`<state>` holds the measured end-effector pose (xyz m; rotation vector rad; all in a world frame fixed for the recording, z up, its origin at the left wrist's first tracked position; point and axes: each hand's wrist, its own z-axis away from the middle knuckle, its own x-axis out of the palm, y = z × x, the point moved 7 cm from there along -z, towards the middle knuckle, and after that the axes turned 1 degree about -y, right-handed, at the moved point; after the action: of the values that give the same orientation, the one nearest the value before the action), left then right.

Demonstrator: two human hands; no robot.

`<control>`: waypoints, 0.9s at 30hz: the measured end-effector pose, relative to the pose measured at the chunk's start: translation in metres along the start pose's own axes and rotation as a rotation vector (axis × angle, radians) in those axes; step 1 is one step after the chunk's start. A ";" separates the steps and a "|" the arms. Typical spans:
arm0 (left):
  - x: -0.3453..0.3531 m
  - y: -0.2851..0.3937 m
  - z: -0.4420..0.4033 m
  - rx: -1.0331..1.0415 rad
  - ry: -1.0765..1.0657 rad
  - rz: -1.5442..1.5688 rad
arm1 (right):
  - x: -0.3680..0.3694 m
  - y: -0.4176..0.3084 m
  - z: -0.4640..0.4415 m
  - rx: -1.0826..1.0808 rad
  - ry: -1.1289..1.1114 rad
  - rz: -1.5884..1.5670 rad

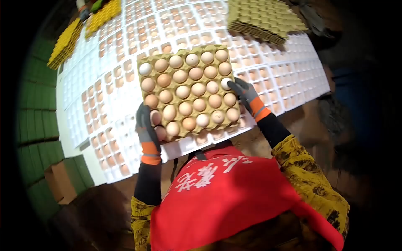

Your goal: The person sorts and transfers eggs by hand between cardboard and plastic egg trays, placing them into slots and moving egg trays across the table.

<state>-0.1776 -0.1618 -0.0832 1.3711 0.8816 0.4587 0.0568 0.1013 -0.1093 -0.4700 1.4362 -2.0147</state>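
A tan pulp tray (190, 85) full of brown and pale eggs is held level between my hands, over the near edge of the white trays. My left hand (147, 127), in a grey and orange glove, grips its lower left side. On the right side, my right hand (246, 95) in a matching glove holds the edge, with fingers beside a white egg (226, 83). Below and around lie white trays (293, 62) with many compartments, several of them filled with eggs. The fingers under the tray are hidden.
Stacked empty tan trays (266, 21) lie at the back right. Yellow trays (66, 44) stand at the back left, near another person's gloved hand (83, 13). An open cardboard box (60, 182) is at the lower left, beside green cartons (37, 125).
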 end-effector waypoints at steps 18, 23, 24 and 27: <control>0.174 0.041 0.033 0.139 -0.081 -0.310 | -0.146 -0.031 0.006 -0.628 -0.031 0.852; 0.216 0.049 0.044 0.324 -0.441 -0.849 | -0.098 -0.014 0.029 -0.818 -0.322 1.293; 0.216 0.046 0.041 0.331 -0.436 -0.833 | -0.092 -0.007 0.024 -0.848 -0.321 1.349; 0.204 0.040 0.035 0.218 -0.356 -0.588 | -0.091 -0.005 0.016 -0.835 -0.318 1.265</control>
<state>-0.0177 -0.0253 -0.1014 1.2595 0.9999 -0.3320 0.1336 0.1505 -0.0937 -0.0941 1.6546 -0.3136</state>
